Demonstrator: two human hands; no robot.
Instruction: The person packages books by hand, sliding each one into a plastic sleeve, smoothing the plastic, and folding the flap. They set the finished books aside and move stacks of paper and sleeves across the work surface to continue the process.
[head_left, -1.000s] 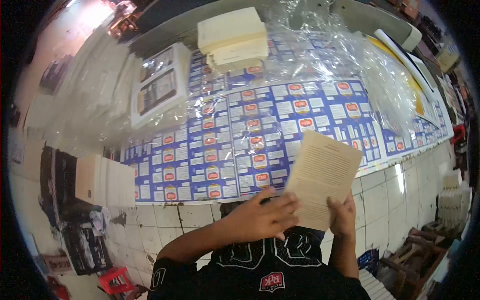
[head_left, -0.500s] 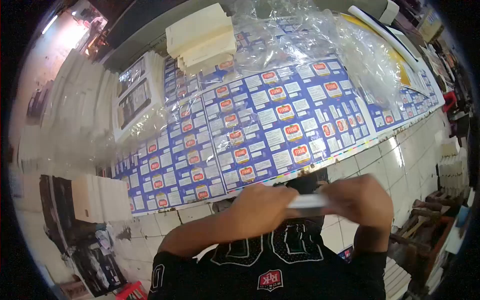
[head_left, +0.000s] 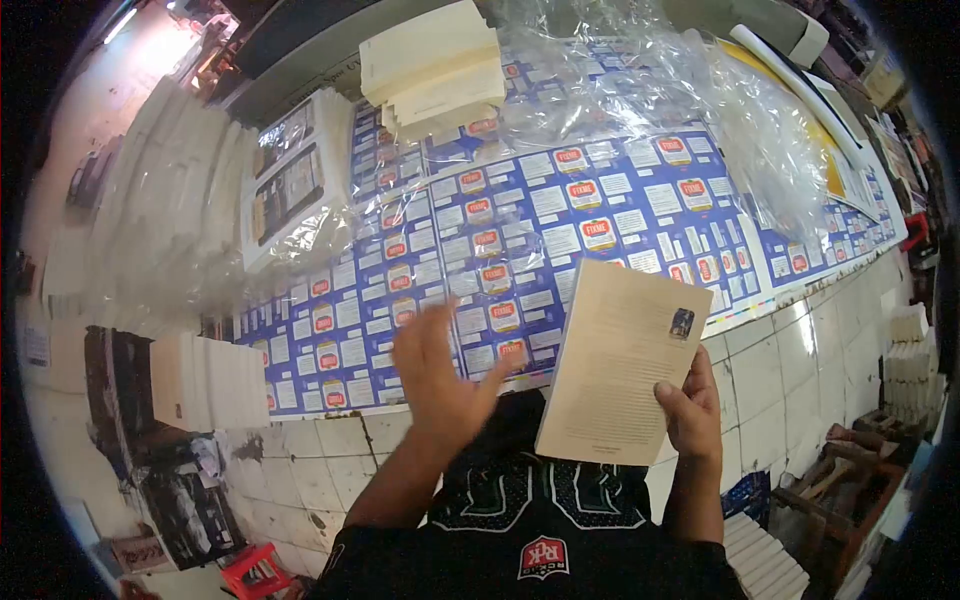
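Observation:
My right hand (head_left: 692, 408) grips a cream book block (head_left: 622, 370) by its right edge, thumb on the printed face. The block is tilted, with lines of text and a small dark picture near its upper right corner. My left hand (head_left: 440, 380), slightly blurred, is raised with fingers spread and nothing in it, left of the block. Beneath and beyond lies a table covered with blue printed sheets (head_left: 545, 235) bearing red and white labels. The block overlaps the table's front edge.
Stacks in clear plastic (head_left: 165, 210) stand at left, beside a wrapped pile (head_left: 290, 185). Cream sheets (head_left: 432, 70) lie at the back, with crumpled plastic film (head_left: 765, 130) to their right. A cream stack (head_left: 205, 382) is at the table's left corner. A red stool (head_left: 255, 572) is below.
Both hands held a pale object seen edge-on; now a book block faces up in my right hand. My left hand has let go and moved left, fingers spread. The view has shifted slightly.

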